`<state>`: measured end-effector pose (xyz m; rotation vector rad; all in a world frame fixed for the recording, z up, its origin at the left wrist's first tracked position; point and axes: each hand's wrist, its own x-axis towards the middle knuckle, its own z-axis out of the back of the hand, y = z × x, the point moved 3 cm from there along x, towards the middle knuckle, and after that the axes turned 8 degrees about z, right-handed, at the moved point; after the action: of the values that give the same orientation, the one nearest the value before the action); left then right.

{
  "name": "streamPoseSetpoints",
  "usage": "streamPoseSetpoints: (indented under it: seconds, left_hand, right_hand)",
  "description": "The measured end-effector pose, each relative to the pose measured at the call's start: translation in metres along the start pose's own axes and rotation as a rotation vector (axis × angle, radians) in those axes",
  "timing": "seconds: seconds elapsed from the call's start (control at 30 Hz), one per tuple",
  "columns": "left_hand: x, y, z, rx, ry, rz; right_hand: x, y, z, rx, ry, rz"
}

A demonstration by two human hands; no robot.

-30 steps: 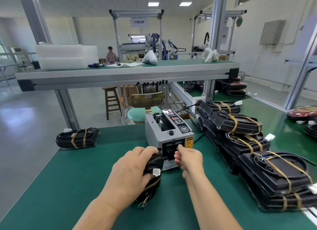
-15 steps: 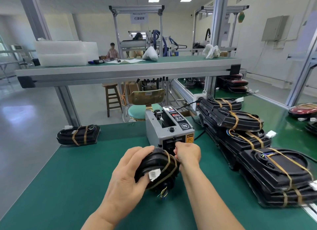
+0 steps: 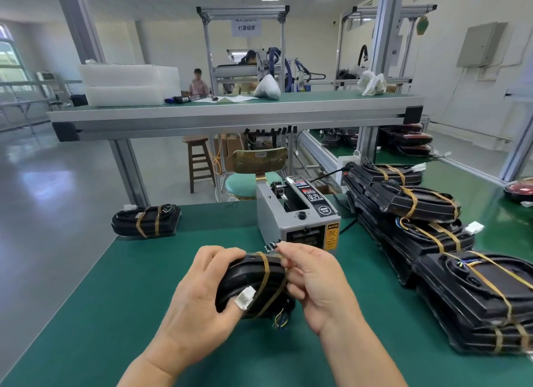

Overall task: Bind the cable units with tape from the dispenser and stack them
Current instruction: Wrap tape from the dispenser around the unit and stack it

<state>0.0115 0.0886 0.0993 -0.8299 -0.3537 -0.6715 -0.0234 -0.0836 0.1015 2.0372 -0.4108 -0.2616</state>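
Observation:
My left hand point(image 3: 199, 294) grips a black cable unit point(image 3: 251, 285) just above the green table point(image 3: 86, 314). Brown tape bands and a white connector show on the unit. My right hand point(image 3: 314, 282) pinches a short strip of tape point(image 3: 272, 245) and holds it against the unit's top right edge. The grey tape dispenser point(image 3: 297, 219) stands right behind both hands. A stack of bound cable units point(image 3: 432, 242) runs along the right side of the table. One bound unit point(image 3: 145, 220) lies alone at the far left corner.
The table's left edge drops to the floor. Behind the dispenser stand a green-seated chair point(image 3: 253, 178), a wooden stool point(image 3: 199, 158) and a raised conveyor shelf point(image 3: 230, 112). A person sits far back. Red lamp parts point(image 3: 519, 189) lie at the right.
My right hand has pulled a tape strip off the dispenser and brought it onto the unit. My left hand has lifted and turned the unit toward me.

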Motion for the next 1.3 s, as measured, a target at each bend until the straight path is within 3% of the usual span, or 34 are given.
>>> streamPoseSetpoints:
  seconds: [0.3, 0.77, 1.3]
  left_hand:
    - [-0.008, 0.004, 0.002, -0.052, 0.017, 0.014]
    - [-0.010, 0.006, 0.002, -0.079, -0.018, 0.001]
    - [-0.012, 0.007, 0.002, -0.061, -0.022, -0.002]
  right_hand:
    - [-0.014, -0.020, -0.015, -0.030, 0.050, -0.074]
    - [-0.015, -0.024, -0.023, 0.146, 0.029, -0.190]
    - [-0.020, -0.025, -0.026, 0.065, 0.032, -0.116]
